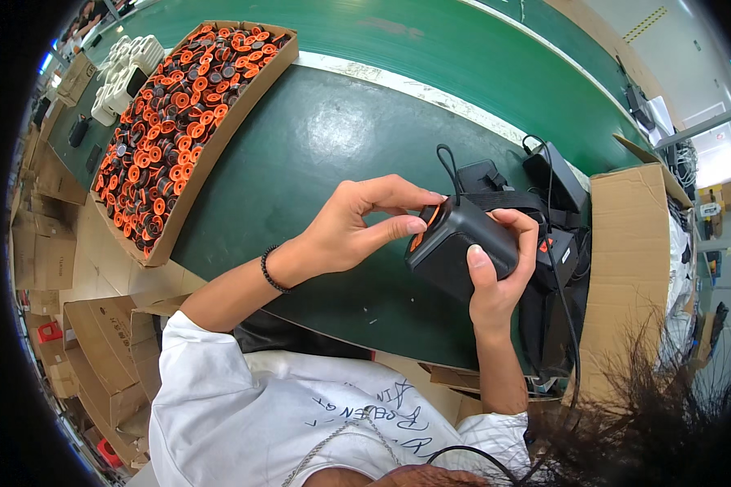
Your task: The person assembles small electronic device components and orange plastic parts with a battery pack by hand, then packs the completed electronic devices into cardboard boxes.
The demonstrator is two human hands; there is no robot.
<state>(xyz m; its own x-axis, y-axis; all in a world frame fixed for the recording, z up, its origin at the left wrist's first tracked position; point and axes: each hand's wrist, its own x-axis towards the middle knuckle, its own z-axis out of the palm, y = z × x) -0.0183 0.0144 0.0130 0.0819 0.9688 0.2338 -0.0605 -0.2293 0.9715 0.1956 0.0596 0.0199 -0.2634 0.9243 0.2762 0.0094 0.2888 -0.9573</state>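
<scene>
My right hand (499,280) grips a black, rounded, box-like casing (463,243) above the green worktop, thumb on its near side and fingers over the far edge. A thin black cord loop (445,162) rises behind the casing. From the left, my left hand (365,223) closes thumb and forefinger on an orange-and-black cap (419,239) at the casing's left end. Fingertips cover part of the cap, so how far it sits in the casing cannot be told.
A shallow carton (256,97) full of orange and black round caps stands at left, with white plastic parts (126,77) beyond it. Black devices, straps and a cable (554,178) lie at right, beside a tall open carton (629,276). A green conveyor belt (414,36) runs behind.
</scene>
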